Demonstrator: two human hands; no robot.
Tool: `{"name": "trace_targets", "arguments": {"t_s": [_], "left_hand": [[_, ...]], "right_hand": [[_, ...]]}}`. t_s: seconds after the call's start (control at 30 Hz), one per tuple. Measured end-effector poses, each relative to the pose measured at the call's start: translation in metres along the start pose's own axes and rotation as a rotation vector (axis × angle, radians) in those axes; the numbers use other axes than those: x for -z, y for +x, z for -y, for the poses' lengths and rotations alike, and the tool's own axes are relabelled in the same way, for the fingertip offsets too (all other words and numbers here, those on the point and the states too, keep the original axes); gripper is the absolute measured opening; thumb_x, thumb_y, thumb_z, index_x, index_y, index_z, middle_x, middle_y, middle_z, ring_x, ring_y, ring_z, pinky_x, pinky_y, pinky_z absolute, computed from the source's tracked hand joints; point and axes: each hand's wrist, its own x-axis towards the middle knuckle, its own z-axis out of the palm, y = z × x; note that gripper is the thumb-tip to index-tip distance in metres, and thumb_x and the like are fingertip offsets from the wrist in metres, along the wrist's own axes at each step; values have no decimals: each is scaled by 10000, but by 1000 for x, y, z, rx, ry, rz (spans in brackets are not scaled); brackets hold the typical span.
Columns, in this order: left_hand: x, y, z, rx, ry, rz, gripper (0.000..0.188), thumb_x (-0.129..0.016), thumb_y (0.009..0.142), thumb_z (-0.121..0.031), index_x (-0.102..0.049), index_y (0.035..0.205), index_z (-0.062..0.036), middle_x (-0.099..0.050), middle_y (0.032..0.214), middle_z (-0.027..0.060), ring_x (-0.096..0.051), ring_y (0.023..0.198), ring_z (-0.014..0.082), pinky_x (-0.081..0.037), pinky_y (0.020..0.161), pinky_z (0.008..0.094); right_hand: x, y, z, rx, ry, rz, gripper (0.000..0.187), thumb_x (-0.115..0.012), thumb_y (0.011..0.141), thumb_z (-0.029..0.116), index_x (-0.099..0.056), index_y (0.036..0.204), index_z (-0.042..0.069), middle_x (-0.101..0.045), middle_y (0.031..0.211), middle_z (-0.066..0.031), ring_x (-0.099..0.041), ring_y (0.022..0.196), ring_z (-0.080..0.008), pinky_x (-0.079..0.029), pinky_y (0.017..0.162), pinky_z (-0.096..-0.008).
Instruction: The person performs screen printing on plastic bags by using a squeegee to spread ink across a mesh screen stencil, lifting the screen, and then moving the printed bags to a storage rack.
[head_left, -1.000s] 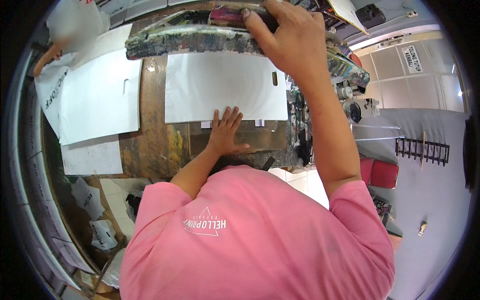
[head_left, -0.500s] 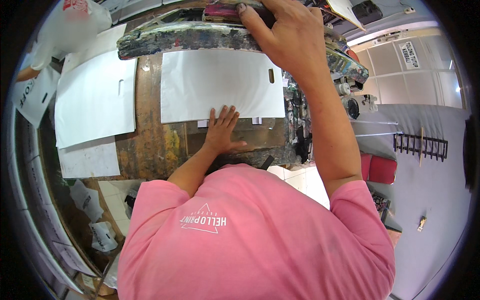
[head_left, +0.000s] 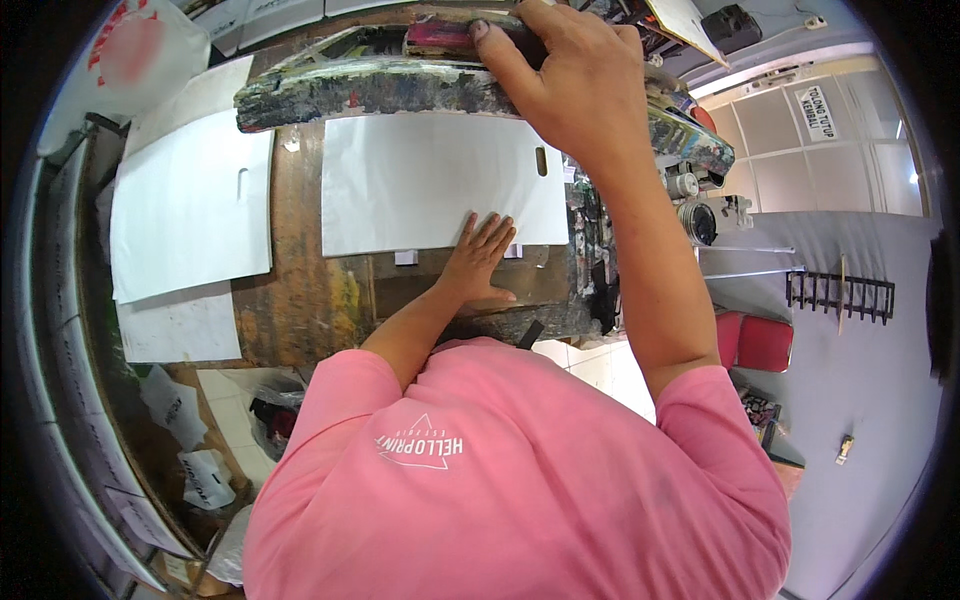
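Note:
A white flat bag (head_left: 430, 190) with a punched oval handle hole lies on the work board, its far edge under a raised screen-printing frame (head_left: 380, 90) crusted with dried ink. My left hand (head_left: 482, 258) rests on the bag's near edge, fingers spread. At the top, my right hand (head_left: 585, 75) is closed round a magenta-stained squeegee (head_left: 440, 37) at the frame, thumb on the near side; its other fingers are partly hidden. White paper tabs (head_left: 405, 258) show along the bag's near edge.
Left of the board, a stack of white bags (head_left: 190, 210) lies on the ink-stained wooden table (head_left: 300, 300). Ink containers (head_left: 697, 222) stand right of the frame. Farther right are a red chair (head_left: 765, 343) and a black rack (head_left: 840, 293).
My left hand has slid right along the bag's near edge. At the far left, another person's hand and the printed bag by it have left view. My right hand keeps its grip.

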Motion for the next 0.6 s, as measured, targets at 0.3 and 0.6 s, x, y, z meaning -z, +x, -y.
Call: {"name": "trace_targets", "arguments": {"t_s": [0.3,0.6], "left_hand": [[-26,1,2,6,31,-95,1321,-596,719,-942,-352,1652,-38,-308,1739,104,-219,1622,312,-72,1327,620],[10,6,-3,16,8,126,1273,-645,754,-883,-356,1647,-22,-319,1733,153,-233,1620,357,-93,1306,659]], "right_hand": [[1,0,-2,-24,-26,17,408,-648,942,416,-675,834,24,-688,803,-174,-652,820,-343,-415,889,-460],[12,4,0,-120,89,136,435,-649,938,434,-693,914,2,-704,802,-181,-683,832,-345,-424,990,-504]]}}
